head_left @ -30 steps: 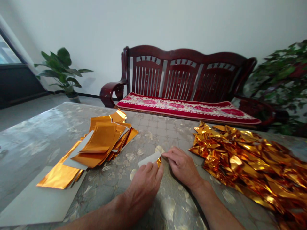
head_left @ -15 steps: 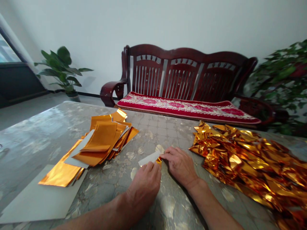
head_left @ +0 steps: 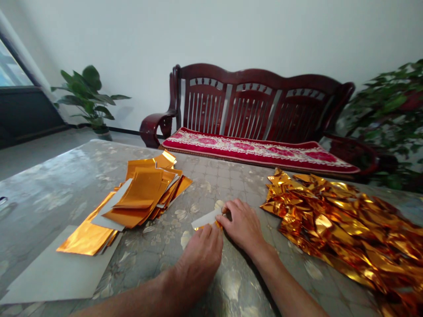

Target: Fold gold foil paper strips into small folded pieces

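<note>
A small piece of gold foil paper (head_left: 205,218), partly folded with its white back showing, lies on the table between my hands. My left hand (head_left: 204,246) presses its lower edge with curled fingers. At the right end of the paper, my right hand (head_left: 240,223) pinches with thumb and forefinger. To the left lies a loose stack of gold foil sheets (head_left: 140,187), some with the white side up. A heap of folded gold foil pieces (head_left: 333,220) covers the right of the table.
A patterned cloth covers the table (head_left: 165,246). White sheets (head_left: 56,277) lie under the stack at left. Behind the table stands a dark wooden bench (head_left: 251,105) with a red floral cushion (head_left: 244,144). Potted plants stand at left (head_left: 90,97) and right (head_left: 393,114).
My right hand has shifted its grip on the paper, its thumb and forefinger now forming an arch at the right end. The left hand stays in place. The view has tilted slightly.
</note>
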Available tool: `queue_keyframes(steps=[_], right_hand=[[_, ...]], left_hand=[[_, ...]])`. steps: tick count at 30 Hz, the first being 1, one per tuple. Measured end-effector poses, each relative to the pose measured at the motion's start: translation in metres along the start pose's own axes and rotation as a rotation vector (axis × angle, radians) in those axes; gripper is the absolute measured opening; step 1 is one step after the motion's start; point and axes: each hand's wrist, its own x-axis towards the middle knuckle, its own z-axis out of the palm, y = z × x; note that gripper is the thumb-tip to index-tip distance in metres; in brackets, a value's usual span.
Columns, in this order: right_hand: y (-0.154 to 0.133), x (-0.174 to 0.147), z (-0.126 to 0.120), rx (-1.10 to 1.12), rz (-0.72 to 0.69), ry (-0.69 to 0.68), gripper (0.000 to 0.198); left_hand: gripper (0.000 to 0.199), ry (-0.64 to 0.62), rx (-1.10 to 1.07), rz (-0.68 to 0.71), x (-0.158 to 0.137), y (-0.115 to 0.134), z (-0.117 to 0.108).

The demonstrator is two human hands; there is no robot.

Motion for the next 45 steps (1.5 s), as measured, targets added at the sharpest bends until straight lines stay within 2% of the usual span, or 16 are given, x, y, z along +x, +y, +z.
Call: queue_keyframes(steps=[7,12,17,20,24,28,31,35,41,45], right_hand=[[0.005,0.007,0.004,-0.033,0.008,0.005,0.015],[0.021,0.006,0.006,0.228,0.105,0.036,0.025],[0.032,0.005,0.011,0.513,0.140,0.139,0.018],[0.030,0.003,0.011,0.591,0.120,0.179,0.014],[0.022,-0.001,0.005,0.475,-0.026,0.053,0.006],[0.017,-0.001,-0.004,0.337,-0.139,-0.080,0.009],[0.019,0.001,-0.008,0.316,-0.145,-0.142,0.009],[0.022,0.003,-0.008,0.300,-0.151,-0.173,0.007],[0.023,0.005,-0.009,0.237,-0.185,-0.134,0.029],[0.022,0.006,-0.014,0.194,-0.210,-0.181,0.028]], left_hand=[[0.037,-0.017,-0.062,0.007,-0.001,-0.001,-0.005],[0.035,-0.078,-0.142,0.010,0.004,-0.007,-0.008],[0.033,-0.100,-0.188,0.030,0.011,-0.014,-0.010],[0.035,-0.127,-0.206,0.042,0.013,-0.017,-0.013],[0.034,-0.126,-0.294,0.067,0.014,-0.026,-0.017],[0.032,-0.042,-0.570,0.053,0.016,-0.043,-0.011],[0.026,0.050,-0.727,-0.105,0.020,-0.054,-0.001],[0.018,0.129,-0.690,-0.281,0.025,-0.061,0.003],[0.033,-0.034,-0.570,-0.366,0.029,-0.066,-0.007],[0.034,-0.139,-0.574,-0.387,0.032,-0.069,-0.013]])
